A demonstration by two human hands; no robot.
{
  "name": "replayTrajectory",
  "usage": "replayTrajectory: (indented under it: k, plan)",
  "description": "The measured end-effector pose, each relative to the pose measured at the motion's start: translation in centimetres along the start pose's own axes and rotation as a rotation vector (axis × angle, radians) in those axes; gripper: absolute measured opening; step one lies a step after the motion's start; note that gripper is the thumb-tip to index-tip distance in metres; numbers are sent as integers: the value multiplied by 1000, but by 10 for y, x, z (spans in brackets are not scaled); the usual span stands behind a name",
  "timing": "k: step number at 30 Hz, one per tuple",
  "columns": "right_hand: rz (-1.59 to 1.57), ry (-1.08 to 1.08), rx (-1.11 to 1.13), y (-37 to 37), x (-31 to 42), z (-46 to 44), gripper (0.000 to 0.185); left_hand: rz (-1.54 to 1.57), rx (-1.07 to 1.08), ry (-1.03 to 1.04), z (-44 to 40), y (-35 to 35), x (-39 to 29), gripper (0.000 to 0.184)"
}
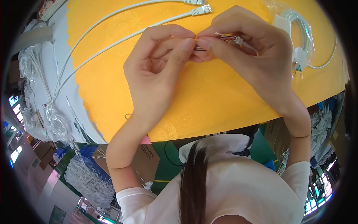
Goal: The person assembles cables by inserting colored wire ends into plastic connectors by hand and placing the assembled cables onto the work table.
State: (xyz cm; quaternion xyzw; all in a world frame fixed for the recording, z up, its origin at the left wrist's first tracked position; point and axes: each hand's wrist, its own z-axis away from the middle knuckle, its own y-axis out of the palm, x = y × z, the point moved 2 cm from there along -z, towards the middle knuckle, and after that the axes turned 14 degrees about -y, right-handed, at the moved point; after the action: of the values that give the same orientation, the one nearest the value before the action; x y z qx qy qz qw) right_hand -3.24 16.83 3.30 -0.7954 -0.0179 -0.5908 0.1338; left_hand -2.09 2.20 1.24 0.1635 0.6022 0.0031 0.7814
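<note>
Between my two hands, above the yellow cloth (209,97), runs a thin bundle of coloured wires (227,38) with dark, red and white strands. My left hand (160,56) pinches one part of it between thumb and forefinger. Close beside it, fingertips almost touching, my right hand (253,48) pinches the same bundle. A small white connector or knotted end (238,40) sticks out near the right palm. Fingers hide much of the wires. Two pale network cables (130,36) with clear plugs (201,10) lie beyond my left hand.
A coiled cable in clear plastic (300,37) lies at the right of the cloth. Bagged cable coils (57,125) rest on the white surface at left. Below the table edge stand a cardboard box (143,160) and a heap of white cables (89,179).
</note>
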Motion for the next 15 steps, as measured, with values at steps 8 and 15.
replayTrajectory:
  k: [8, 15]
  plan:
    - [-4, -33, 100, -15, 8, -7, 9, 84, 32, -149, 0, -1, -1, 18]
    - [11, -41, 100, -13, 9, -6, 11, 61, 56, -78, 1, -1, 0, 17]
